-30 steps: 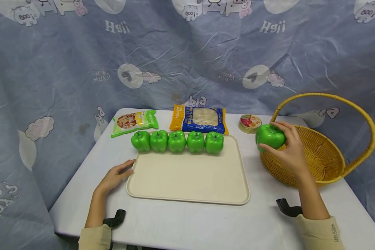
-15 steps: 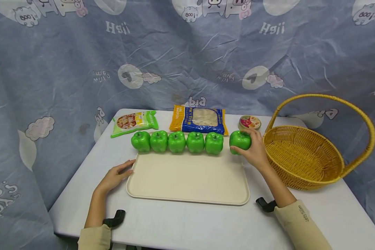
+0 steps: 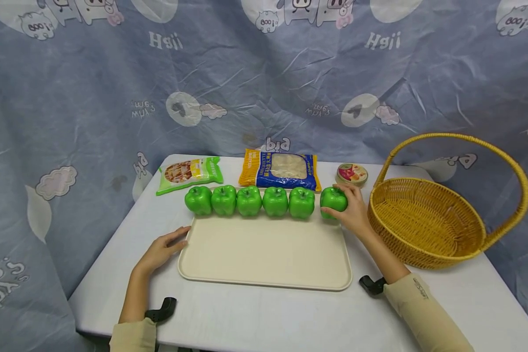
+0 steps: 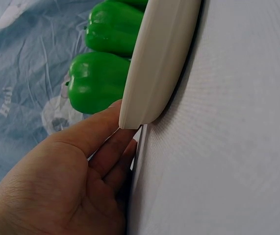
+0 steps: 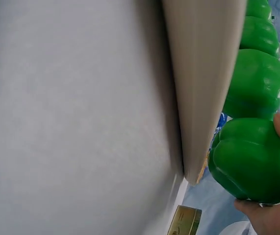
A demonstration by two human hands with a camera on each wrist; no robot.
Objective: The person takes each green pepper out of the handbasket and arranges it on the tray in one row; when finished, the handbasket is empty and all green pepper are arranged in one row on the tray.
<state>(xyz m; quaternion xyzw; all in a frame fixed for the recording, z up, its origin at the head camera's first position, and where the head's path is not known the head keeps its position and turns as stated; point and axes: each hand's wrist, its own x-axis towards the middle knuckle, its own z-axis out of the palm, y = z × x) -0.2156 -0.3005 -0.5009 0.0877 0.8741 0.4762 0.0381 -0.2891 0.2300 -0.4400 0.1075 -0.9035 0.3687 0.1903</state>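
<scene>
My right hand [image 3: 354,215] grips a green bell pepper [image 3: 333,200] over the tray's back right corner, thumb on its near side and fingers behind. In the right wrist view this pepper [image 5: 252,159] is close to the end of a row, with a narrow gap in the head view. Several more green bell peppers [image 3: 249,200] stand side by side along the back of the beige tray [image 3: 264,259]. My left hand [image 3: 160,250] rests at the tray's left edge with relaxed fingers. In the left wrist view, its fingertips touch the tray rim [image 4: 149,68].
A yellow wicker basket [image 3: 427,259] with a tall handle stands to the right of the tray. Behind the tray lie a green food packet [image 3: 189,174] and a blue and yellow packet [image 3: 280,168]. A round tin [image 3: 352,174] sits behind my right hand.
My right hand has carried the bell pepper left from the basket's rim to the tray's back right corner, and slightly farther left since. My left hand has stayed still.
</scene>
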